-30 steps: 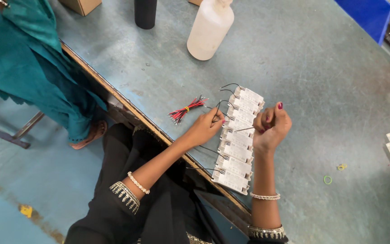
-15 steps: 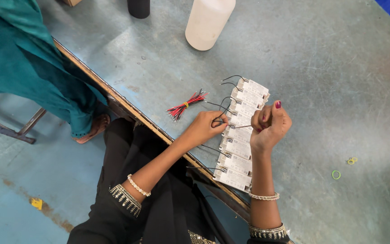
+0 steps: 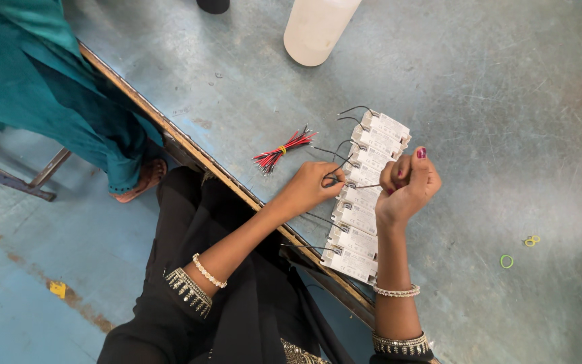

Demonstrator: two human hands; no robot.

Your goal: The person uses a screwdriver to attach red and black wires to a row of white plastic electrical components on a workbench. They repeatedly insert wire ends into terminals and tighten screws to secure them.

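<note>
I see my left hand point(image 3: 312, 187) pinching a thin black wire point(image 3: 337, 176) between thumb and fingers, close to the table edge point(image 3: 190, 152). My right hand point(image 3: 409, 189) is curled into a fist around a thin tool, right over the row of white boxes point(image 3: 365, 195). The row runs slanted from the near edge up into the table. A bunch of red wires point(image 3: 279, 152) lies just left of it. A white bottle point(image 3: 318, 30) stands far up. The grey table point(image 3: 506, 114) on the right is open, with small rubber rings point(image 3: 516, 251) there
</note>
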